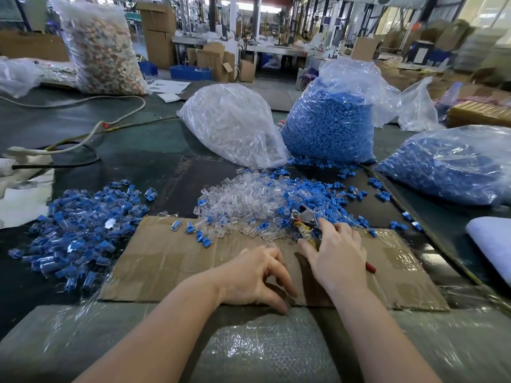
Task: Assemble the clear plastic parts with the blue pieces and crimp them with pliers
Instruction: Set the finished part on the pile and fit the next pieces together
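A pile of loose clear plastic parts [243, 201] lies at the far edge of a cardboard sheet [171, 261], mixed on its right with loose blue pieces [312, 190]. Pliers [304, 217] with a metal head and yellow and red handles lie at the pile's near edge. My right hand [338, 258] covers the handles, thumb and index finger on either side of the yellow one; the red tip sticks out by my little finger. My left hand [257, 277] rests on the cardboard with loosely curled fingers and holds nothing. A heap of joined clear-and-blue parts [80, 225] sits to the left.
Behind the piles stand a bag of clear parts [235, 123] and a bag of blue pieces [329, 125]; another bag of blue pieces [453, 164] lies at the right. Cables [83, 134] cross the table at the left. A white cloth [495, 241] sits at the right edge.
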`<state>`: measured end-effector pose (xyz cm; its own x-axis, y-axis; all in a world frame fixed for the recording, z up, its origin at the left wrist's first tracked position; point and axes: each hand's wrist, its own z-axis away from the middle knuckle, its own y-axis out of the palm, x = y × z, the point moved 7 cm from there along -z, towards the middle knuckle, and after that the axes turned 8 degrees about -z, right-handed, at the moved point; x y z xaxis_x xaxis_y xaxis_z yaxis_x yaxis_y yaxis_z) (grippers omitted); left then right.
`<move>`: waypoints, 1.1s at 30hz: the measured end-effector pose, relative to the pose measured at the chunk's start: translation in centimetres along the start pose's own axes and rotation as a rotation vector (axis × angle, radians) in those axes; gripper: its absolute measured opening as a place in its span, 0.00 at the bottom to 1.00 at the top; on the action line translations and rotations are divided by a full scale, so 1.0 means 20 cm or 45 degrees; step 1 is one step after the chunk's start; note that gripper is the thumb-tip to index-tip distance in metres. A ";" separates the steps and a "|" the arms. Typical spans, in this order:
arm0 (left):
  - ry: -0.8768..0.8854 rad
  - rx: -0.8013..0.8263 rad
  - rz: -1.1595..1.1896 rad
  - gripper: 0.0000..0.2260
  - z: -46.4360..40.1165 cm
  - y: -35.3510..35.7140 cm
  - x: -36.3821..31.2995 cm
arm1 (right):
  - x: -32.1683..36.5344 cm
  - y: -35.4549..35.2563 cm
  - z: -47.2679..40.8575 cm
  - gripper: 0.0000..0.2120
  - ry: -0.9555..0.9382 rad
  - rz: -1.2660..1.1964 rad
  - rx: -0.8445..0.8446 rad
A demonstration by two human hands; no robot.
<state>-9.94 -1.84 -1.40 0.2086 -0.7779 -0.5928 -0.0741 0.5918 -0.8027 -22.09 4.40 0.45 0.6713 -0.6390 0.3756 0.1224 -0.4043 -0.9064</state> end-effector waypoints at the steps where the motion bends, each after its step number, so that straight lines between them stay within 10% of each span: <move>1: -0.010 -0.016 0.042 0.07 0.00 -0.01 0.00 | 0.01 -0.01 -0.01 0.27 -0.017 -0.026 -0.024; 8: -0.180 -0.470 0.243 0.05 0.02 -0.18 0.12 | -0.01 -0.06 -0.06 0.18 0.000 -0.193 -0.152; 13: -0.131 -0.223 0.259 0.07 0.01 -0.10 0.10 | 0.03 -0.05 -0.06 0.15 -0.056 -0.213 -0.173; 23: -0.138 -0.436 -0.282 0.11 -0.08 -0.04 0.03 | 0.10 -0.02 -0.04 0.13 -0.133 -0.270 -0.137; 33: -0.538 -1.084 0.506 0.08 0.07 -0.18 0.31 | 0.15 0.02 -0.02 0.09 -0.178 -0.022 -0.133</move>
<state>-6.99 -8.48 -2.01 0.3319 -0.3237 -0.8860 -0.8446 0.3163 -0.4320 -20.37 2.11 1.29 0.7659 -0.5371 0.3534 0.0626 -0.4849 -0.8723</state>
